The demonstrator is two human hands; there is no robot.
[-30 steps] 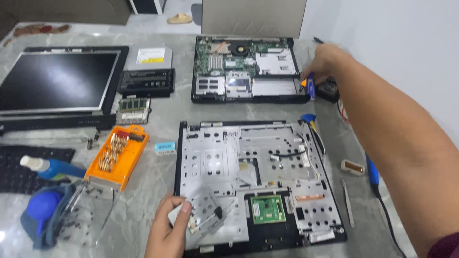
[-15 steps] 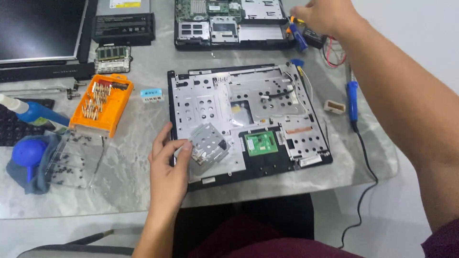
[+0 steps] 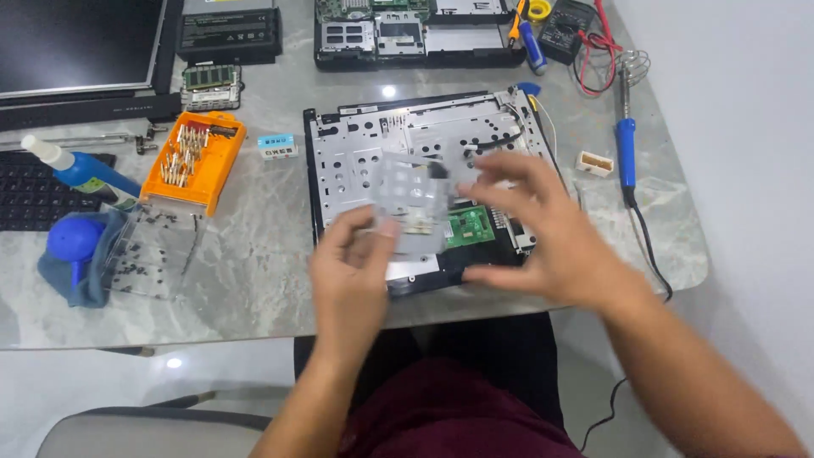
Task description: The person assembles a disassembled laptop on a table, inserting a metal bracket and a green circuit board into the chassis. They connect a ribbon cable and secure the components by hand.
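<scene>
Screwdriver-bit case [image 3: 193, 161] (orange), laptop chassis [image 3: 365, 144] beneath bracket [image 3: 411, 195]

the laptop base [image 3: 424, 161] lies at the frame's centre on the surface [image 3: 254, 254]. left of it sit a connector block [image 3: 277, 145] and the bit case [image 3: 193, 161]; further left, the bottle [image 3: 76, 168] and a keyboard [image 3: 34, 195]. above it lies the motherboard tray [image 3: 415, 34]. the soldering iron [image 3: 626, 144] lies to its right, the multimeter [image 3: 568, 25] at upper right.
</scene>
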